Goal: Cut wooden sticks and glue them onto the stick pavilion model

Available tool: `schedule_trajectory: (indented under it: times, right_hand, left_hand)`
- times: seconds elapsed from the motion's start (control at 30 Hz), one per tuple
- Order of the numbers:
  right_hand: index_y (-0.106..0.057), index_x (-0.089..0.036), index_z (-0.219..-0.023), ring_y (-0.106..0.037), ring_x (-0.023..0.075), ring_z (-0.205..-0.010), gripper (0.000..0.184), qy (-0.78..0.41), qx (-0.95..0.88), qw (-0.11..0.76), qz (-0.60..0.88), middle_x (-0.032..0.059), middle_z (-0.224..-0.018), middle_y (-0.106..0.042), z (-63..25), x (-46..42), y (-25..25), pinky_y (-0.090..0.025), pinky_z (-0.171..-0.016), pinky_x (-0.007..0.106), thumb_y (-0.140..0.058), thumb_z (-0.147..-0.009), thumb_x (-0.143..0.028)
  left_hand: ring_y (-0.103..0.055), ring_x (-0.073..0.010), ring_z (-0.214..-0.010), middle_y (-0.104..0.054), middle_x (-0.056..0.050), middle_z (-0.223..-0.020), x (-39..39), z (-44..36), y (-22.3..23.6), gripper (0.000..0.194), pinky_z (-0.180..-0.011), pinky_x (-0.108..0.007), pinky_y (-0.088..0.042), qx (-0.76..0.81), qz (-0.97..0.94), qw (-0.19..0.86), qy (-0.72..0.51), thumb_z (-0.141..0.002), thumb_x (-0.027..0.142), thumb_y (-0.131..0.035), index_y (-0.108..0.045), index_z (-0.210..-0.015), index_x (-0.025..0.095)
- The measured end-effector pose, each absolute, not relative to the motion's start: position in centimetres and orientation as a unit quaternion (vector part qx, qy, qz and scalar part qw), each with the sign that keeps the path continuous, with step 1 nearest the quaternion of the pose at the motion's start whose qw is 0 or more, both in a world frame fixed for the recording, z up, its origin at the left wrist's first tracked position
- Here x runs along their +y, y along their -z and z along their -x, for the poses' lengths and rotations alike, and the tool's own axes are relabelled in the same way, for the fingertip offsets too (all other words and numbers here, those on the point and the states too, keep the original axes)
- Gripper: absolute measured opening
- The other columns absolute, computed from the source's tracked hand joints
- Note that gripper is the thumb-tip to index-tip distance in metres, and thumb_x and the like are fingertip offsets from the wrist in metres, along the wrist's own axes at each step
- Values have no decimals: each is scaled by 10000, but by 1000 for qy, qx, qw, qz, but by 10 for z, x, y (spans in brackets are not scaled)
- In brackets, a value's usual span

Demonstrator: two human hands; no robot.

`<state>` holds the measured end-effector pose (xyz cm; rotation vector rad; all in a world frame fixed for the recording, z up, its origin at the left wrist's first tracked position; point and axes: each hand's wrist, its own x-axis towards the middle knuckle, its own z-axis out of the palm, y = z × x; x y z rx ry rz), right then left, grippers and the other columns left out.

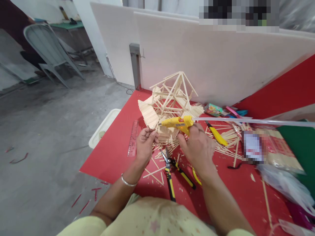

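Observation:
My right hand (198, 147) grips a yellow glue gun (177, 123) with a long clear glue stick (253, 121) trailing out to the right. The nozzle points left toward my left hand (145, 144), whose fingers are pinched on a thin wooden stick (150, 129). Just behind both hands stands a house-like model of wooden sticks (169, 98) on the red table (110, 157).
Yellow-handled snips (168, 173) lie below my hands. Also on the table are a clear ruler (133, 137), a yellow cutter (217, 133), loose sticks (228, 144) and packets at the right. A white board (221, 59) backs the table. A white tray (103, 127) and grey chair (49, 49) are at the left.

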<state>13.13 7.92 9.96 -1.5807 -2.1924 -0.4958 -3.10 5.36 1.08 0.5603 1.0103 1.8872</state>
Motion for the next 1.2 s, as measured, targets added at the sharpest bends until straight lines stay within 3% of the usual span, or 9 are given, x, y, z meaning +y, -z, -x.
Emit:
schedule_trajectory:
  times: [0.2,0.33,0.43,0.53,0.67,0.8,0.93,1.0,1.2]
  right_hand:
    - [-588,-149,-1048,-584,168,-656,295,165,-794,167,560,121,-1090,-690,-136,71,-96,-213,-571,304,-525,-924,-409]
    - [-580,-160,-1108,-620,212,-742,437,127,-763,164,612,126,-1092,-684,-153,66,-86,-267,-591,312,-522,-918,-549]
    - [-570,-181,-1066,-620,247,-794,575,67,-719,211,658,109,-974,-677,-184,58,-76,-342,-627,319,-567,-831,-706]
    - [-550,-215,-991,-571,212,-669,591,-17,-667,241,705,34,-785,-633,-224,41,-64,-372,-602,308,-618,-753,-752]
    - [-561,-220,-911,-552,202,-646,468,-77,-639,196,740,37,-748,-629,-273,8,-35,-384,-600,304,-573,-802,-675]
    - [-629,-186,-1026,-595,221,-715,445,-140,-648,149,733,85,-830,-674,-298,-18,1,-420,-646,314,-431,-887,-559]
    - [-657,-144,-1181,-598,280,-878,469,31,-672,121,730,170,-986,-677,-291,-22,-3,-420,-716,365,-478,-897,-471]
    - [-673,-162,-1192,-589,290,-899,427,104,-691,149,699,159,-981,-673,-273,-16,-27,-420,-739,386,-505,-906,-431]
    - [-743,-247,-1042,-588,198,-820,257,97,-811,320,480,72,-876,-668,-174,23,-99,-464,-774,341,-498,-966,-256]
  left_hand:
    - [-585,-62,-497,-711,6,-708,53,31,-11,291,-454,-143,-426,415,-228,446,-760,-772,313,-792,-569,-896,173]
    - [-586,-64,-500,-709,4,-712,53,30,-12,276,-463,-150,-438,417,-237,443,-757,-774,315,-790,-590,-894,167]
    - [-587,-66,-506,-704,5,-709,52,30,-17,263,-469,-154,-446,422,-251,434,-756,-781,322,-784,-605,-893,166]
    - [-579,-65,-504,-700,7,-695,51,30,-21,264,-484,-157,-454,427,-260,418,-759,-781,336,-786,-605,-875,168]
    - [-585,-69,-524,-705,-1,-712,52,29,-17,253,-512,-164,-466,433,-273,409,-755,-795,332,-776,-612,-896,168]
    - [-592,-73,-540,-714,-13,-755,54,29,-4,239,-533,-176,-475,440,-281,403,-752,-820,315,-754,-614,-948,169]
    - [-601,-78,-555,-706,-12,-757,54,28,-2,230,-542,-183,-479,443,-295,399,-746,-835,318,-739,-615,-958,169]
    - [-599,-78,-553,-704,-13,-749,52,28,-6,227,-541,-182,-480,446,-298,392,-747,-838,325,-734,-612,-946,167]
    - [-599,-75,-543,-712,-10,-737,50,28,-13,239,-547,-180,-485,450,-288,388,-751,-820,323,-749,-604,-930,167]
